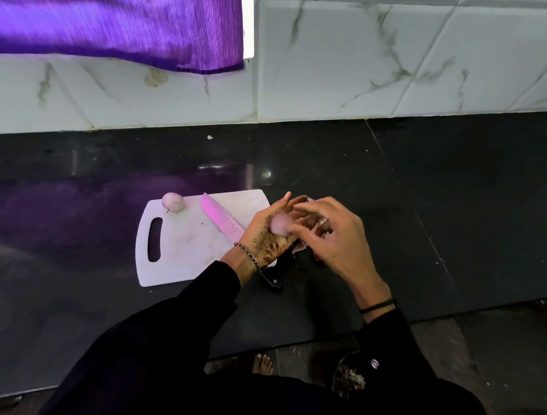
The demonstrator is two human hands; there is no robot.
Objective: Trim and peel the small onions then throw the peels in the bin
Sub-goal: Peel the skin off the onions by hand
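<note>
We're over the board (182,253) now, and the onion (279,224) sits in our left hand (264,238), pale and mostly bare. That hand lies palm up with the fingers stretched out, so the onion rests on it and isn't clamped. Our right hand (333,241) comes in over the top, fingers curled, one tip touching the onion. We can't tell whether it pinches skin or just rubs. Peels (299,247) gather under and behind both hands, at the board's right edge.

A second onion (172,202) waits on the far left corner of the board, looking skinned too.

What could go wrong? With the palm this flat, a hard tug on a stubborn strip may roll the onion off onto the counter (422,214). The knife (220,216) lies slantwise right beneath our left wrist, handle poking off the near edge. Drop the wrist or sweep the peels carelessly and we'd meet the blade or knock it to the floor, where a bare foot shows. Light, dry peels can also scatter on the way down to what may be the bin (349,378).
</note>
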